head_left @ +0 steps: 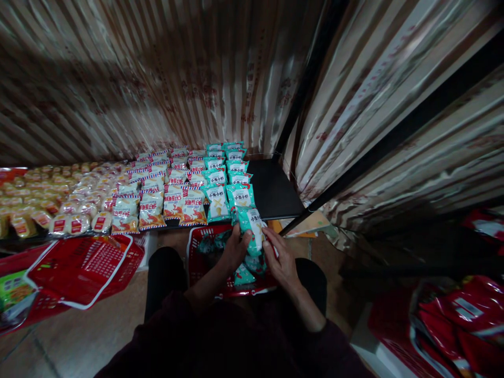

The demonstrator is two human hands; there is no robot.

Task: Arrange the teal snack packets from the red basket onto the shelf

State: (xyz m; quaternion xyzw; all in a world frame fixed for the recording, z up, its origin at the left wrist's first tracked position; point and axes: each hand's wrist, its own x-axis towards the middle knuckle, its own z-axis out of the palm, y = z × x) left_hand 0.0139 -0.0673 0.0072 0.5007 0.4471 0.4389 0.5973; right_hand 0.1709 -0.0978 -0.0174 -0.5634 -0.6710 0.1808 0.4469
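A teal and white snack bag (254,226) is held between my two hands, above a red basket (191,257). My left hand (235,249) grips its left side and my right hand (279,257) its right side. More teal bags (244,274) lie in the basket below. Just beyond the held bag, two columns of teal bags (218,202) stand on a black shelf (271,189). Left of them are rows of white and orange snack bags (151,205) with red lettering.
Small wrapped cakes (74,223) cover the shelf's left part. A red basket with white handles (82,268) sits at lower left. A black post (354,168) slants at the right, and red packages (464,310) lie at lower right. Pleated curtains (197,79) hang behind.
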